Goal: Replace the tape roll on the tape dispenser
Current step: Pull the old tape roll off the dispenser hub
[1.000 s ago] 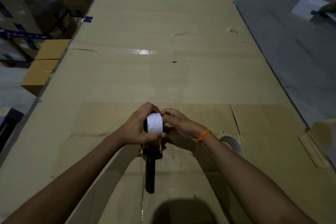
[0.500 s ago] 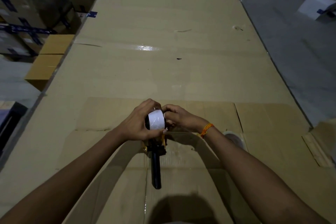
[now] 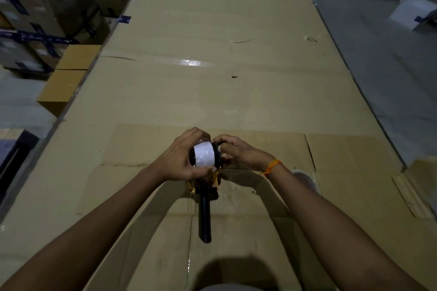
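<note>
Head view. Tape dispenser (image 3: 205, 192) held over the cardboard-covered table (image 3: 212, 78), black handle pointing back toward the body, yellow frame just below the hands. White tape roll (image 3: 203, 155) sitting on the black hub at the top of the dispenser. Left hand (image 3: 182, 158) wrapped round the roll, fingers curled over the far side, thumb pressed along the near lower edge. Right hand (image 3: 238, 153) closed in a narrow pinch at the roll's right face; exactly what the fingertips grip there hidden, maybe the hub, maybe the tape end. Orange thread (image 3: 272, 166) on the right wrist. Second tape ring (image 3: 305, 178) flat on the table behind the right forearm, mostly hidden; probably the spent one, not certain.

Step in hand, as judged: seating the new roll on the hub, or picking free the tape's loose end. Next move likely calls for steadying the roll with the left hand while drawing the end down toward the frame's roller and blade; neither visible here.

Against half a second ago: hands and dispenser much the same, grips unchanged; roll turned a little, its white band showing more broadly and the black hub now plain at its right.
</note>
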